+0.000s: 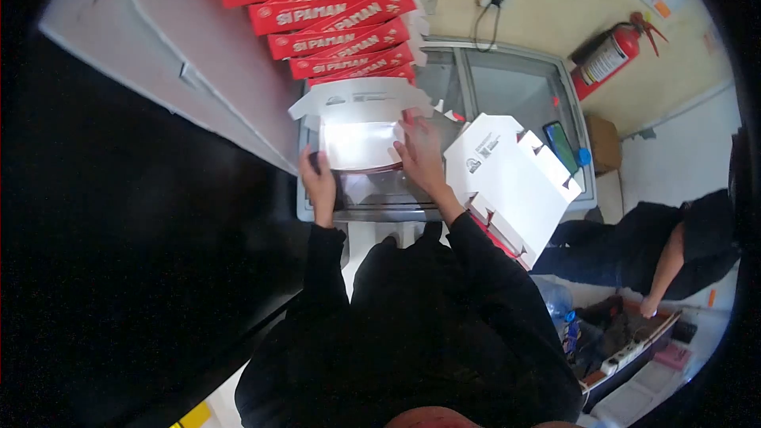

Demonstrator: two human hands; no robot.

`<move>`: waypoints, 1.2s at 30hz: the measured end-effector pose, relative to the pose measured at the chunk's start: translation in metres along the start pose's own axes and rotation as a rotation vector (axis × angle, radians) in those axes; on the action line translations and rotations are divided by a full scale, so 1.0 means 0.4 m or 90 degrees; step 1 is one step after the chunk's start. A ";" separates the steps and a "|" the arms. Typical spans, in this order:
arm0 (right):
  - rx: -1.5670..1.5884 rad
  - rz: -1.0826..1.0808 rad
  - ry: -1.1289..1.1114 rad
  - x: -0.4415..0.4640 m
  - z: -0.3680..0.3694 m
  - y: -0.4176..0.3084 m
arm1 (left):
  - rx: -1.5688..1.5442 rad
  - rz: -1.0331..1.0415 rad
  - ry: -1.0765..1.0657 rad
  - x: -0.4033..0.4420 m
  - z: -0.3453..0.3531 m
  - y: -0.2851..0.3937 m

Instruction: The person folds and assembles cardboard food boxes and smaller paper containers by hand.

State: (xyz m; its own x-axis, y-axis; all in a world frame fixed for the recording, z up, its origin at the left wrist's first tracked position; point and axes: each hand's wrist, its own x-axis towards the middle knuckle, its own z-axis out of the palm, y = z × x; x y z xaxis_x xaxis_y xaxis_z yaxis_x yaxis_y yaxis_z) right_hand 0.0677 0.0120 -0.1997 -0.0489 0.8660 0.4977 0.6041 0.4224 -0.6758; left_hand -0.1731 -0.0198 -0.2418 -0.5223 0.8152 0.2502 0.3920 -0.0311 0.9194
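Observation:
A white cardboard box (361,144), partly folded up, lies in front of me on the glass-topped chest freezer (380,210). Its back flap, with small grey print, stands up against the stacked boxes. My left hand (319,184) grips the box at its near left corner, the thumb along the side. At the right side wall my right hand (420,154) holds it, fingers bent over the edge and slightly blurred. To the right rests a flat, unfolded box blank (515,182), white inside with red edges.
Behind the box rises a stack of red "SI PAMAN" boxes (333,28). A phone (561,147) and blue cap lie at the freezer's right. A fire extinguisher (609,59) hangs on the wall. Another person (650,246) stands at the right; a white panel (214,47) leans left.

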 end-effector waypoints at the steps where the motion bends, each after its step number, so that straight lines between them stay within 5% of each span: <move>1: 0.002 0.008 0.016 -0.003 -0.037 -0.003 | 0.143 0.082 0.088 -0.020 -0.006 0.075; 2: 0.002 0.017 0.032 -0.014 -0.077 -0.005 | 0.199 0.133 0.174 -0.034 0.002 0.142; 5: -0.020 0.081 0.088 -0.053 -0.225 0.031 | 0.125 0.300 0.114 -0.100 0.078 0.287; 7: -0.021 0.165 0.149 -0.109 -0.333 0.080 | -0.112 0.368 -0.161 -0.174 0.189 0.323; 10: -0.070 0.264 0.235 -0.176 -0.500 0.137 | -0.151 0.401 -0.703 -0.312 0.335 0.407; 14: -0.139 0.346 0.206 -0.282 -0.663 0.176 | 0.027 0.740 -0.827 -0.462 0.483 0.362; 17: -0.127 0.421 0.094 -0.373 -0.723 0.164 | 0.271 0.663 -1.082 -0.466 0.507 0.377; 21: -0.052 0.494 -0.063 -0.449 -0.770 0.090 | 0.131 0.582 -1.091 -0.410 0.549 0.393; 24: -0.020 0.478 -0.110 -0.492 -0.786 0.057 | 0.171 0.426 -1.283 -0.369 0.606 0.458; 26: -0.015 0.436 -0.095 -0.524 -0.791 0.043 | 0.130 0.443 -1.228 -0.360 0.616 0.471; 29: -0.009 0.366 0.012 -0.551 -0.781 0.062 | 0.110 0.491 -1.040 -0.365 0.603 0.486; 32: -0.012 0.350 0.173 -0.515 -0.767 0.060 | -0.031 0.338 -1.010 -0.371 0.574 0.503; 36: -0.190 0.353 0.320 -0.373 -0.729 0.014 | -0.088 0.466 -0.923 -0.371 0.568 0.522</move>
State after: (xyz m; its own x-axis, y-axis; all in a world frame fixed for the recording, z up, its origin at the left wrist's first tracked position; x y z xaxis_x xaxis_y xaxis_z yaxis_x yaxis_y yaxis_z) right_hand 0.3104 -0.1927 -0.1191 0.6410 0.6748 0.3657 0.6263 -0.1845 -0.7574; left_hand 0.1582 -0.0157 -0.1560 0.8763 0.4313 0.2149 0.1135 -0.6182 0.7778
